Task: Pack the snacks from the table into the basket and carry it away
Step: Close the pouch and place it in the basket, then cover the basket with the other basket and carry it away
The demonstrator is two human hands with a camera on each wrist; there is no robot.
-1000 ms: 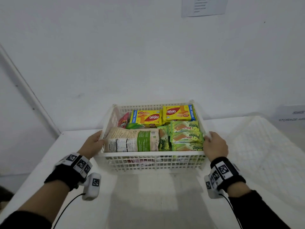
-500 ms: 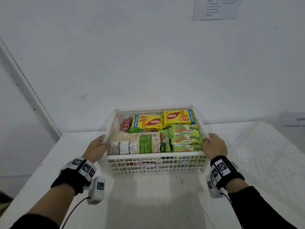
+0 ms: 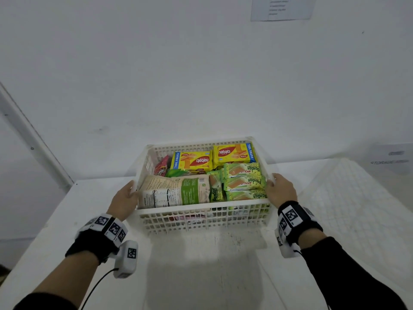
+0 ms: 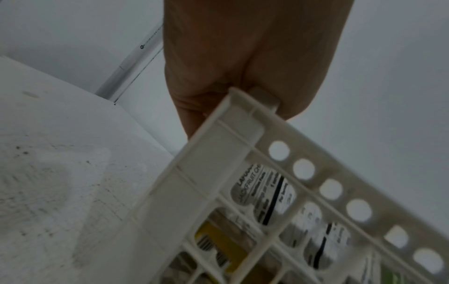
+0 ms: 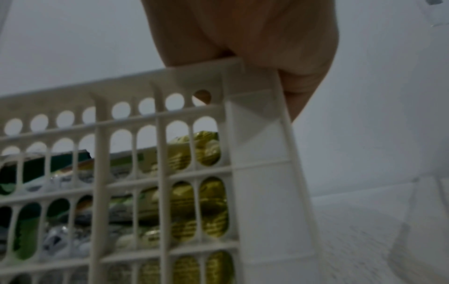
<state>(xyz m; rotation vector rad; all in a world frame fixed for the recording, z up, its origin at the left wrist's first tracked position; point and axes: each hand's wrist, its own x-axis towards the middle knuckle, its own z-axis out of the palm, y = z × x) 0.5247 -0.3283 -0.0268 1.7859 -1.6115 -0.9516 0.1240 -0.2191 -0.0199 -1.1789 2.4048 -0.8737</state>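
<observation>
Basket, white plastic lattice, above the white table, packed with Nabati wafer packs, Pandan cake packs and a jackfruit chips bag. Left hand grips its left rim; right hand grips its right rim.

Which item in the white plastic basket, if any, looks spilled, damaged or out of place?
Nothing stands out. The white plastic lattice basket is level, gripped by the left hand and right hand at its side rims. The yellow wafer packs, green Pandan packs and beige-green pouch lie inside, none overhanging.
</observation>
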